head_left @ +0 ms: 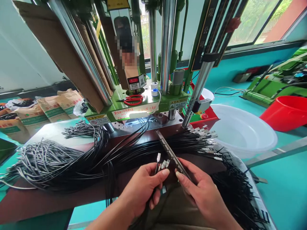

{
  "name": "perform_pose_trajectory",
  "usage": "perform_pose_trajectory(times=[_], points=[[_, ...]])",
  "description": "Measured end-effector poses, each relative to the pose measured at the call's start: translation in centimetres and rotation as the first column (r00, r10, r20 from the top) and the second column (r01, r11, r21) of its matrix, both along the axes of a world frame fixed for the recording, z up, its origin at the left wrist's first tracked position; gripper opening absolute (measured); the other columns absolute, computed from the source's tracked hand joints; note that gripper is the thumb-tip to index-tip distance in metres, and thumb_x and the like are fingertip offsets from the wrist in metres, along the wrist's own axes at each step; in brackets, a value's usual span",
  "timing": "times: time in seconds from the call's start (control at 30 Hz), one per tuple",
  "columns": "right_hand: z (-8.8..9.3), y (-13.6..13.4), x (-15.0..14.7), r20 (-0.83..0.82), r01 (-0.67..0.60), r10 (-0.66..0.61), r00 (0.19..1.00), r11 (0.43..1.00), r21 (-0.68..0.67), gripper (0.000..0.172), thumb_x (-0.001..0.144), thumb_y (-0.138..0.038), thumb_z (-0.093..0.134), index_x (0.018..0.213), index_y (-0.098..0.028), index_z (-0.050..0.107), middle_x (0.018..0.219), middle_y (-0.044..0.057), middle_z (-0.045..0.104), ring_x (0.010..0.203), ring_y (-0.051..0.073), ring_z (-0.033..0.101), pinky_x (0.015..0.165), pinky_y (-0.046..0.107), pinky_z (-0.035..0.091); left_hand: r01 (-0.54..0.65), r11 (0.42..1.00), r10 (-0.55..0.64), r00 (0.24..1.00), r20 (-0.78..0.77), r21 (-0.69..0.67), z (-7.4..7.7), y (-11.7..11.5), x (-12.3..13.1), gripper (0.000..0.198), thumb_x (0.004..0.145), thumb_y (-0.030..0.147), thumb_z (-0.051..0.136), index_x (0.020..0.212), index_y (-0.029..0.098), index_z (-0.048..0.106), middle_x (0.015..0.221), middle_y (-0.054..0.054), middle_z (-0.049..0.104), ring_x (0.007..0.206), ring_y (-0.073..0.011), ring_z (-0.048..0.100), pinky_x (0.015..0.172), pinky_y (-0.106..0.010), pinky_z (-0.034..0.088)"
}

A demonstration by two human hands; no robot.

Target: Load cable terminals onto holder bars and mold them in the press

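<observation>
My left hand (150, 187) is closed around several black cables, whose metal connectors (164, 164) stick up past the thumb. In my right hand (200, 188) is a long, narrow metal bar (168, 149) with small notches along it, gripped near its lower end. The bar slants up and left, its far tip over the brown work table. Connectors and bar are close together but look apart. Behind both hands a thick bundle of black cables (134, 153) lies across the table, with silvery connector ends (206, 140) at the right.
A green press with steel columns (168, 48) stands ahead; red-handled scissors (133, 99) and a blue-and-white tape roll (154, 92) rest on its plate. Pale cable ends (48, 159) spread at left. Black pieces fill a lined container (257, 204) at right, near a white tub (271, 140) and red bucket (287, 111).
</observation>
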State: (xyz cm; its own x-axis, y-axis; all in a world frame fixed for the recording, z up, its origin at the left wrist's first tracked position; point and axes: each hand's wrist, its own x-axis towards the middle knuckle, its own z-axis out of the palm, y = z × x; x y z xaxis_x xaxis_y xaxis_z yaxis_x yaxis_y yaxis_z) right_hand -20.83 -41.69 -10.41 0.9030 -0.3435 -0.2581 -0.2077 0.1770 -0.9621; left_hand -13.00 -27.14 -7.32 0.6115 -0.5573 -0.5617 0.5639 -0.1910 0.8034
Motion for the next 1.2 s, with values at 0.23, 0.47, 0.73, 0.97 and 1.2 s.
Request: perform_pose_trajectory(times=[0.23,0.47,0.73,0.97,1.2], points=[[-0.9,-1.2,0.6,-0.005,-0.184,0.185,0.983,0.980,0.073,0.064,0.082,-0.048,0.063,0.136,-0.022,0.041,0.062,-0.004,0.047,0.040,0.004,0.029,0.034,0.017,0.026,0.022,0.995,-0.025,0.999,0.038,0.094,-1.0,-0.5,-0.2,0.033,0.073,0.042,0.067,0.089,0.015,0.058,0.043,0.007,0.042,0.032,-0.0074,0.039,0.027,-0.016,0.034],[-1.3,-1.3,0.6,0.002,-0.211,0.211,0.978,0.977,0.024,0.062,0.082,-0.048,0.062,0.135,-0.023,0.043,0.064,-0.003,0.051,0.040,0.004,0.030,0.035,0.018,0.028,0.066,0.985,-0.081,0.993,0.088,0.160,-1.0,-0.4,-0.3,0.032,0.074,0.042,0.063,0.089,0.014,0.058,0.039,0.008,0.040,0.029,-0.0074,0.036,0.025,-0.015,0.030],[-1.5,-1.4,0.6,-0.015,-0.230,0.230,0.973,0.973,0.001,0.061,0.082,-0.048,0.062,0.135,-0.023,0.044,0.064,-0.003,0.052,0.041,0.004,0.029,0.035,0.018,0.024,0.102,0.977,-0.122,0.988,0.095,0.190,-1.3,-0.2,-0.3,0.035,0.074,0.045,0.062,0.092,0.015,0.059,0.038,0.006,0.041,0.030,-0.0084,0.034,0.025,-0.016,0.029],[-1.3,-1.7,0.8,0.099,-0.191,0.218,0.971,0.954,-0.230,0.047,0.084,-0.040,0.062,0.127,-0.022,0.055,0.108,0.006,0.064,0.095,0.020,0.060,0.086,0.032,0.051,0.099,0.981,-0.113,0.990,0.083,0.164,-1.2,-0.4,-0.3,0.036,0.073,0.047,0.064,0.090,0.016,0.059,0.038,0.006,0.041,0.031,-0.0083,0.036,0.026,-0.016,0.031],[-0.8,-1.3,0.8,0.079,-0.213,0.257,0.963,0.909,-0.358,0.045,0.087,-0.043,0.057,0.127,-0.023,0.054,0.122,0.006,0.061,0.110,0.022,0.058,0.097,0.033,0.047,0.012,0.993,-0.028,0.991,0.129,0.120,-2.2,-0.8,-0.3,0.033,0.074,0.047,0.065,0.079,0.016,0.055,0.043,0.005,0.044,0.034,-0.0074,0.039,0.029,-0.016,0.031]])
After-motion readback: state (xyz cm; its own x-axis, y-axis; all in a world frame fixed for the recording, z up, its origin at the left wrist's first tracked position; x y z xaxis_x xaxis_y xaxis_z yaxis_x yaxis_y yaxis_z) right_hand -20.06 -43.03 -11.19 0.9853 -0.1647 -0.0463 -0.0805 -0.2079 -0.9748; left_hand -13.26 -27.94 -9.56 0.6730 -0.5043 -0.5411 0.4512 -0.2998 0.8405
